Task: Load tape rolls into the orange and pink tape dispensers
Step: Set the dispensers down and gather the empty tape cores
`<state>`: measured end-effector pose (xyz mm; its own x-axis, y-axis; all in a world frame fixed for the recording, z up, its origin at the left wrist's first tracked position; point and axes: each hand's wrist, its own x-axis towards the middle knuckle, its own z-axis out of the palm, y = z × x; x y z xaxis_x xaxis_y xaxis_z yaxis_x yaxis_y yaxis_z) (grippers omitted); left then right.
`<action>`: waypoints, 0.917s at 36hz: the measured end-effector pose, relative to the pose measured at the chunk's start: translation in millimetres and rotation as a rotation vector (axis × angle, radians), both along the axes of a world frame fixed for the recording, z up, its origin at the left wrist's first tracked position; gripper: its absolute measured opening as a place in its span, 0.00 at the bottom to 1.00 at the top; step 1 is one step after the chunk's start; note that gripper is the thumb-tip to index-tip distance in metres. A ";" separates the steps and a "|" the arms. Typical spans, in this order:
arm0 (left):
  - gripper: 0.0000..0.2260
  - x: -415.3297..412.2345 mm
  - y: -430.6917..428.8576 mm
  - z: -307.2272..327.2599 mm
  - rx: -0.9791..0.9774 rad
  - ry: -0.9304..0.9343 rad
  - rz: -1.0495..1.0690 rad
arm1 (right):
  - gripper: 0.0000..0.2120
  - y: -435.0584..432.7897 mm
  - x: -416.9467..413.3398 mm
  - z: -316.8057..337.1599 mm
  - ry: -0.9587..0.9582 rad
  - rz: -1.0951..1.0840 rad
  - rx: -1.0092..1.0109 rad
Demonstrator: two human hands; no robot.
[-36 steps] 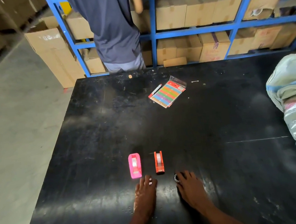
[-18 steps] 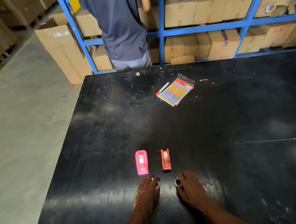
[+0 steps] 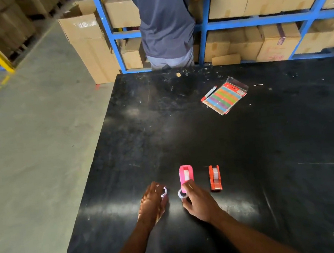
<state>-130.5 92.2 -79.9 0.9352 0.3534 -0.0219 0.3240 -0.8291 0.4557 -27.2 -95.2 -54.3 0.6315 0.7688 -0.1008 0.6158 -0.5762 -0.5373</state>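
Head view: at six o'clock on the black table (image 3: 266, 136), the left hand (image 3: 152, 205) pinches one tape roll (image 3: 164, 191) while the right hand (image 3: 198, 202) pinches another tape roll (image 3: 182, 194) touching the pink dispenser (image 3: 186, 175); the orange dispenser (image 3: 215, 177) stands just beside, toward three o'clock. Loading appears imminent: each roll likely needs seating in its cradle, though both dispensers may already hold tape.

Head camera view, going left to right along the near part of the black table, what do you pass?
Left hand → small tape roll at its fingertips → second tape roll → right hand → orange dispenser. The pink dispenser sits just beyond the second roll and right hand, so its place overlaps theirs.
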 end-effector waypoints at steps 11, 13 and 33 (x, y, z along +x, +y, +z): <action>0.13 26.9 64.4 -0.5 -0.063 0.057 0.057 | 0.18 90.7 21.2 4.9 -0.035 -0.077 -0.144; 0.14 33.3 71.2 -3.9 -0.100 0.101 0.072 | 0.19 103.6 23.2 3.8 -0.027 -0.092 -0.198; 0.19 40.5 92.8 -25.3 -0.149 0.151 -0.129 | 0.21 135.2 13.4 -16.6 0.046 -0.289 -0.337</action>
